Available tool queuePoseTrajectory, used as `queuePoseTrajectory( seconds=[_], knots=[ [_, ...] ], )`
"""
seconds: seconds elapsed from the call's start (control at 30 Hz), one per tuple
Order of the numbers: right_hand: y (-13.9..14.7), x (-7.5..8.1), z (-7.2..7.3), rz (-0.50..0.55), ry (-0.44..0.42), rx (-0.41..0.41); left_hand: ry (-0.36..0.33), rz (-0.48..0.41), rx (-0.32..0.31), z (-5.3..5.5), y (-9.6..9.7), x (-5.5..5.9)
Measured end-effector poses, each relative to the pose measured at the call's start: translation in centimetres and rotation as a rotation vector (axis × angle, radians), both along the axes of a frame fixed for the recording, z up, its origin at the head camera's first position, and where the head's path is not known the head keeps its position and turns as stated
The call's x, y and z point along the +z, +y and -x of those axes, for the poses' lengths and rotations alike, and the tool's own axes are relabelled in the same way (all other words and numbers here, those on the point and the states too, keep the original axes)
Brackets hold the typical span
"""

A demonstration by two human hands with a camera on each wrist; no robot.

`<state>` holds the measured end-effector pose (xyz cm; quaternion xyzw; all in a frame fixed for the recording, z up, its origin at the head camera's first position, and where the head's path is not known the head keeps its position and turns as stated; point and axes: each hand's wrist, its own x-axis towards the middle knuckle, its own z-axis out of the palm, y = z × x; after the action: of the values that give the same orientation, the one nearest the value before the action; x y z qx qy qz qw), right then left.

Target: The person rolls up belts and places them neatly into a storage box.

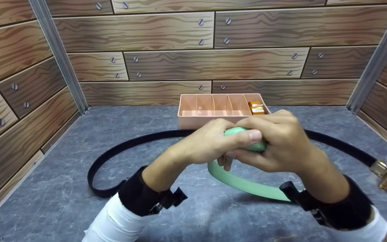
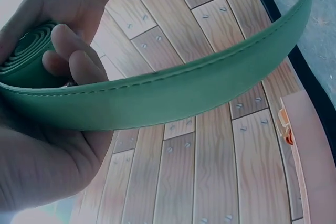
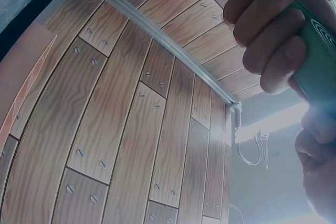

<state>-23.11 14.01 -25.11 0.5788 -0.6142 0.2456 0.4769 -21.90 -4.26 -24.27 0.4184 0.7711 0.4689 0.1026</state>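
Observation:
A green belt [image 1: 244, 186] with a stitched edge is partly wound into a tight roll, held up over the table between both hands. My left hand [image 1: 207, 143] grips the roll from the left, its thumb laid across the front. From the other side my right hand [image 1: 282, 144] holds it, with fingers and thumb bent round it. The spiral of the rolled belt [image 2: 31, 51] shows between the fingers in the left wrist view. From the roll the loose strap curves down to the table and passes behind the right wrist, which hides its end.
Behind the hands stands a pink divided box [image 1: 210, 121], with an orange packet [image 1: 256, 108] in its right compartment. A black belt [image 1: 136, 141] curves across the grey table [image 1: 55, 188], its gold buckle [image 1: 383, 173] at the right. Wood-patterned walls [image 1: 166, 33] enclose the back and sides.

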Motion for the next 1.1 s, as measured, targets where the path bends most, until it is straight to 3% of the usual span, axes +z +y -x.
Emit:
queuePoseTrajectory(
  seconds=[0.13, 0.23, 0.3, 0.4, 0.53, 0.6, 0.67, 0.83, 0.97, 1.03, 1.1],
  knots=[
    [-0.3, -0.3, 0.3, 0.116, -0.040, 0.056, -0.074, -0.121, -0.095, 0.5, 0.3, -0.5],
    [-0.9, -0.6, 0.5, 0.281, -0.119, 0.109, -0.136, -0.242, -0.183, 0.6, 0.5, -0.9],
    [-1.2, -0.8, 0.5, 0.345, -0.168, 0.112, -0.150, -0.286, -0.193, 0.7, 0.6, -1.0],
    [-1.2, -0.7, 0.4, 0.290, -0.183, 0.028, -0.129, -0.290, -0.124, 0.6, 0.4, -0.9],
    [0.0, 0.3, 0.2, -0.003, -0.067, -0.159, -0.055, -0.148, 0.055, 0.4, 0.1, -0.4],
    [0.6, 0.6, 0.0, -0.108, -0.027, -0.195, -0.022, -0.064, 0.108, 0.4, 0.0, -0.2],
    [0.9, 0.8, 0.0, -0.153, -0.016, -0.190, -0.003, -0.013, 0.121, 0.3, 0.1, -0.1],
    [0.7, 0.5, 0.3, -0.110, 0.000, -0.115, -0.011, -0.008, 0.106, 0.1, 0.2, -0.2],
    [0.5, 0.0, 0.6, -0.021, -0.001, -0.115, -0.030, -0.058, 0.097, 0.3, 0.2, -0.4],
    [0.2, -0.2, 0.6, 0.079, -0.073, -0.141, -0.043, -0.130, 0.072, 0.6, 0.3, -0.6],
    [-0.3, -0.3, 0.5, 0.185, -0.201, -0.147, -0.066, -0.208, 0.038, 0.8, 0.4, -0.7]
  ],
)
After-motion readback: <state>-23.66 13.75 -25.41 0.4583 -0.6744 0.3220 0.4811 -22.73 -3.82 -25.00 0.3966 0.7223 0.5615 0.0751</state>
